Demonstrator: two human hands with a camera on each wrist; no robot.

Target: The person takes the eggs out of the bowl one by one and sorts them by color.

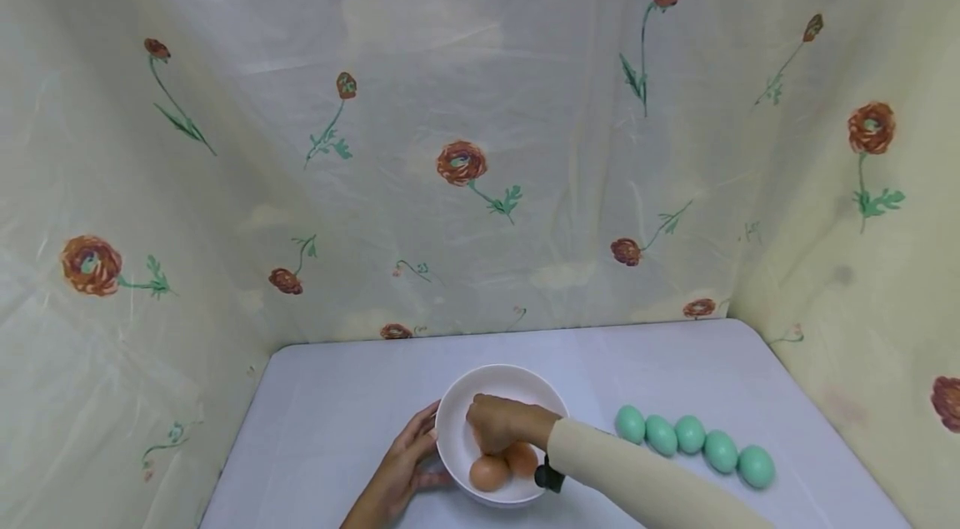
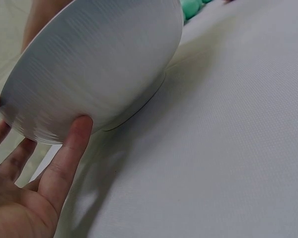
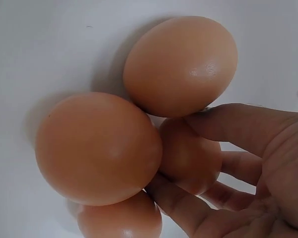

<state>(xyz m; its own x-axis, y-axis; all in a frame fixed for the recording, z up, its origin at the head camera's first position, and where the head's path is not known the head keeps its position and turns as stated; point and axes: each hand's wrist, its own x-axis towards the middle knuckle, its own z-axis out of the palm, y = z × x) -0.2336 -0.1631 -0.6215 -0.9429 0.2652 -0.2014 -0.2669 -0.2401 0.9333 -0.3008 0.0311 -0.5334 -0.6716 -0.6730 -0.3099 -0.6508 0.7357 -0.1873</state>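
A white bowl (image 1: 501, 376) stands on the table with several brown eggs inside. My left hand (image 1: 397, 462) rests against the bowl's left side, its thumb and fingers touching the outer wall, as the left wrist view shows. Inside the bowl is my right hand (image 1: 502, 422), holding a brown egg (image 3: 188, 153) between thumb and fingers. Close around that egg lie an upper brown egg (image 3: 181, 67), a left brown egg (image 3: 97, 148) and a partly cut-off lower egg (image 3: 120, 218). Some of the held egg is hidden by the fingers and the left egg.
Several mint-green eggs (image 1: 690, 435) lie in a row on the white table (image 1: 337, 396), right of the bowl. Flower-patterned sheeting (image 1: 525, 137) surrounds the table at the back and sides. The right sleeve crosses over the bowl's right rim.
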